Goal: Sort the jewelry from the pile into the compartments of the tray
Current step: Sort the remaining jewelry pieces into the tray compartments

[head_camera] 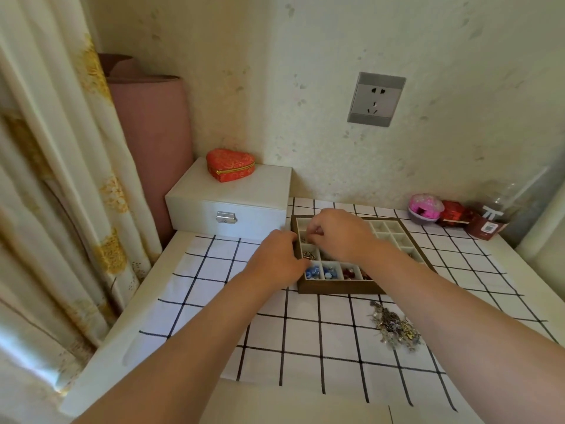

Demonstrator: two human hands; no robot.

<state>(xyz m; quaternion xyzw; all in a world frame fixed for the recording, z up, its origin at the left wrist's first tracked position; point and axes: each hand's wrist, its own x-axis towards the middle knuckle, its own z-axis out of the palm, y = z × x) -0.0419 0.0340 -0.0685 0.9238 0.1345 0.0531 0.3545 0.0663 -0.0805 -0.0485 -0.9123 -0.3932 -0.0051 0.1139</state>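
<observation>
My right hand (339, 234) hovers over the tray (336, 289) at its 11 o'clock corner, fingers curled together; I cannot tell whether they pinch a piece. My left hand (276, 258) sits at the tray's 9 o'clock wall, fingertips hidden. The jewelry pile (394, 327) lies apart at the tray's 5 o'clock.

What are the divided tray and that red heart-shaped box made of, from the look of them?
The tray: probably wood, a matte brown frame around pale compartments. The heart-shaped box: apparently red fabric with a woven pattern and slight sheen, edged by a gold, metal-looking rim.
</observation>
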